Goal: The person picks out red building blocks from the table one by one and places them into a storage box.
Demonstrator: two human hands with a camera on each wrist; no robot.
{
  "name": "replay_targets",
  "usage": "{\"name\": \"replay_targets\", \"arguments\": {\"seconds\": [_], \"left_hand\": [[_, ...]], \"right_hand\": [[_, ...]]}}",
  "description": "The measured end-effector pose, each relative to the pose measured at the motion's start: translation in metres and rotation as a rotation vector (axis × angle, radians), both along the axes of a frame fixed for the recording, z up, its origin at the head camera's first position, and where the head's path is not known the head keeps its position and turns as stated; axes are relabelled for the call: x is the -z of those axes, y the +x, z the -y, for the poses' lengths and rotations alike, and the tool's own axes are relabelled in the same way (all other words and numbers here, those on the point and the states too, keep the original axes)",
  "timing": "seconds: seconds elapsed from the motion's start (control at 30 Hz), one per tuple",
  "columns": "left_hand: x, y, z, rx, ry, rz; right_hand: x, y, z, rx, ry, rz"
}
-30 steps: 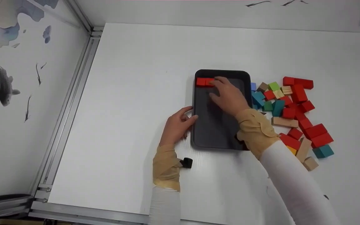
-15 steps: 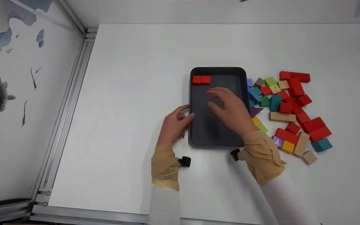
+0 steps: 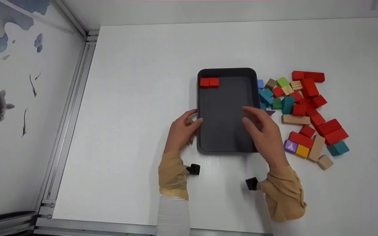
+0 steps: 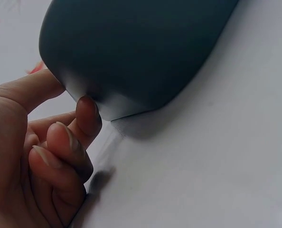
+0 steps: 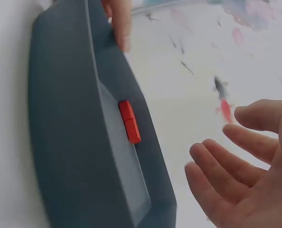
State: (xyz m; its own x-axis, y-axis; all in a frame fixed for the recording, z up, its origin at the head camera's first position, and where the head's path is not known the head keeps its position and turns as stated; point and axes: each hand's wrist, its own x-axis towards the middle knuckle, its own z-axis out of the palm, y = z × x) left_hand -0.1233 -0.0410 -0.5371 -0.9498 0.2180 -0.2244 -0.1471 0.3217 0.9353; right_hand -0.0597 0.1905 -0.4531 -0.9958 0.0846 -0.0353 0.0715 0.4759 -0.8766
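Note:
A dark grey rectangular baking tray (image 3: 226,144) lies on the white table. Two red cubes (image 3: 209,82) sit side by side in its far left corner, also visible as red cubes (image 5: 130,121) in the right wrist view. My left hand (image 3: 180,132) holds the tray's left side, thumb at the rim. In the left wrist view, a fingertip of the left hand (image 4: 51,147) touches the tray's outer wall while other fingers curl below. My right hand (image 3: 266,136) hovers over the tray's right edge, fingers apart and loosely bent, holding nothing.
Right of the tray lies a loose pile of wooden blocks, including red blocks (image 3: 330,126), a teal block (image 3: 338,148), a natural wood block (image 3: 295,119) and a yellow cube (image 3: 302,150). A metal frame (image 3: 77,98) borders the table's left side.
My right hand has come away from the two red cubes and moved right and toward me, to the tray's right edge. The cubes stay in the corner. My left hand keeps its place.

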Motion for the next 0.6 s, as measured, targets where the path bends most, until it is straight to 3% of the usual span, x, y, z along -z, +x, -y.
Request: {"name": "replay_targets", "arguments": {"seconds": [0.27,0.4,0.6], "left_hand": [[0.000,0.000,-0.003,-0.001,0.009,0.002],[-0.001,0.000,-0.001,-0.008,0.002,0.016],[-0.003,-0.001,0.001,-0.002,-0.001,0.026]], "right_hand": [[-0.004,0.018,-0.016,0.093,-0.017,0.037],[-0.003,0.022,-0.038,0.164,0.041,0.065],[0.014,0.036,-0.077,0.289,0.157,0.145]]}}
